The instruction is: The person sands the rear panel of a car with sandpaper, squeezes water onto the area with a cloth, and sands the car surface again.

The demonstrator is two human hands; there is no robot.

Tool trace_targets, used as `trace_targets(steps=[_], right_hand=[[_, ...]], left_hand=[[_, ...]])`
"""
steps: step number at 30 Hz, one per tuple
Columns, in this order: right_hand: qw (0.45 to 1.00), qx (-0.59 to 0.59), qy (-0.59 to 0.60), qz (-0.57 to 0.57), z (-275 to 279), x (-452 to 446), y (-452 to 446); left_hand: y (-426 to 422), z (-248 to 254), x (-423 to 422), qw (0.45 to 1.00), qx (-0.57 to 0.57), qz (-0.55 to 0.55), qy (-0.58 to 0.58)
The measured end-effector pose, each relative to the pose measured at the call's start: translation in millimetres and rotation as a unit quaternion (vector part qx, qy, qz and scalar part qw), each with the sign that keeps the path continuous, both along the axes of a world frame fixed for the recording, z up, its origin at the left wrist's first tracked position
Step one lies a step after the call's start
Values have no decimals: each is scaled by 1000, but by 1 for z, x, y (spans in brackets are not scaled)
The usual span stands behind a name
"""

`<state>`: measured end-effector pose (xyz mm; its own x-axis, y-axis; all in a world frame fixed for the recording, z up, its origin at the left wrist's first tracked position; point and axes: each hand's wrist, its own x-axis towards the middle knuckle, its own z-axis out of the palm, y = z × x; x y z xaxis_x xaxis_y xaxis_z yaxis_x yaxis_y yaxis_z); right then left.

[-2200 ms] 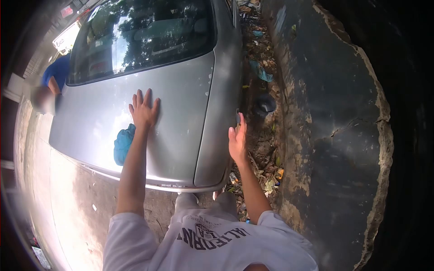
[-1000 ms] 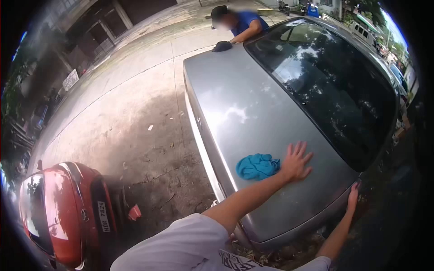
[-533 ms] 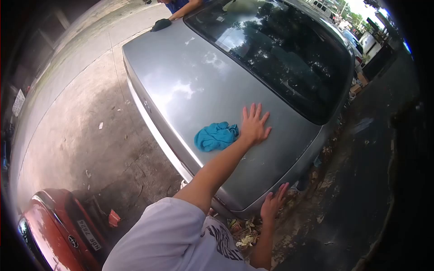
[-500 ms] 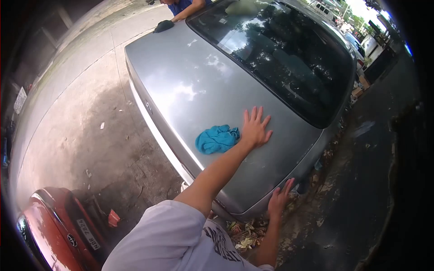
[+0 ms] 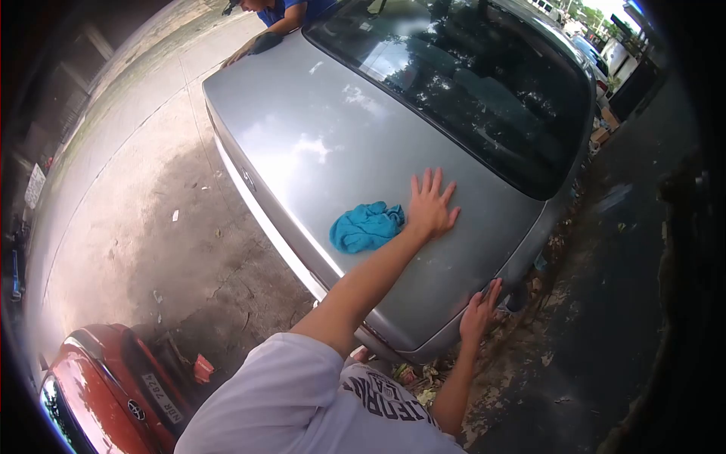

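My left hand (image 5: pixel 431 210) lies flat with spread fingers on the silver car's trunk lid (image 5: pixel 363 155), holding nothing. A crumpled blue cloth (image 5: pixel 367 227) rests on the lid just left of this hand, close to the wrist. My right hand (image 5: pixel 478 314) is lower and further right, at the car's side by the lid's seam. Its fingers are stretched out along the bodywork, with nothing seen in them.
Above the lid is the dark window (image 5: pixel 469 83), reflecting trees. A co-worker in a blue shirt (image 5: pixel 291 15) leans over the far corner beside a dark cloth (image 5: pixel 265 41). A red car (image 5: pixel 113 386) stands at lower left. Dry leaves (image 5: pixel 427 374) litter the ground.
My view has shifted slightly. Both my hands keep about the same places on the car, and the blue cloth stays put. The co-worker's hand has reached further toward the lid's far corner.
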<state>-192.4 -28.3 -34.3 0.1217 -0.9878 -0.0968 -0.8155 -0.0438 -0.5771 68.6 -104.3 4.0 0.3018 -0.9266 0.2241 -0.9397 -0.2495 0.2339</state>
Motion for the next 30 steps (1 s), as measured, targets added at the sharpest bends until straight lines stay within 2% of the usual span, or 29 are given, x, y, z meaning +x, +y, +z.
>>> trace_targets(steps=[1,3,5,7,9,10,12,13,14,15,16,18,19,21,23,24,25,26,27,29,30], right_hand=[[998,-22,-52,-1,-9,-2,19],[997,-30,-70,12,-15,-11,-9],[999,-26,-38,-8,-27,-33,-100],[995,-61,-75,21,-56,-61,-210],[995,-17,-96,12,-65,-74,-277],[996,-5,-91,8,-67,-70,-265],[998,-56,-38,18,-55,-59,-231],[995,-89,-17,43,-66,-61,-199],[998,-56,-20,27,-40,-44,-140],[997,-44,-58,34,-38,-43,-94],[997,-55,-28,38,-23,-36,-45],[993,-42,-96,45,-14,-29,18],[993,-51,-98,52,-10,-30,1],[999,-15,-25,44,-9,-35,-46],[992,-78,-88,51,-41,-51,-170],[990,-71,-116,25,-57,-57,-234],[996,-49,-72,10,-57,-62,-283],[995,-66,-80,2,-75,-70,-324],[999,-32,-18,-5,-55,-59,-314],[996,-76,-35,28,-60,-51,-258],[998,-63,-12,22,-36,-39,-199]], left_hand=[[-3,3,-1,1000,-10,5,7],[1,5,0,1000,12,4,11],[3,5,0,1000,7,7,13],[0,7,5,1000,13,8,16],[4,8,2,1000,13,-5,17],[9,4,0,999,26,-8,22],[2,7,0,999,10,-3,31],[0,7,1,999,11,-9,33],[-1,4,1,1000,4,-3,23],[0,0,-1,1000,0,1,14],[3,-2,-4,1000,5,-6,19],[1,3,-2,1000,0,7,4],[-3,6,-1,1000,-9,13,3],[1,3,-1,1000,12,0,6],[1,6,3,1000,11,2,1],[2,6,1,1000,12,-6,8],[4,4,2,1000,19,-11,8],[3,5,6,1000,17,-5,4],[1,4,3,1000,16,-13,7],[2,5,1,1000,-9,-11,-13],[2,3,1,1000,-11,-14,-13]])
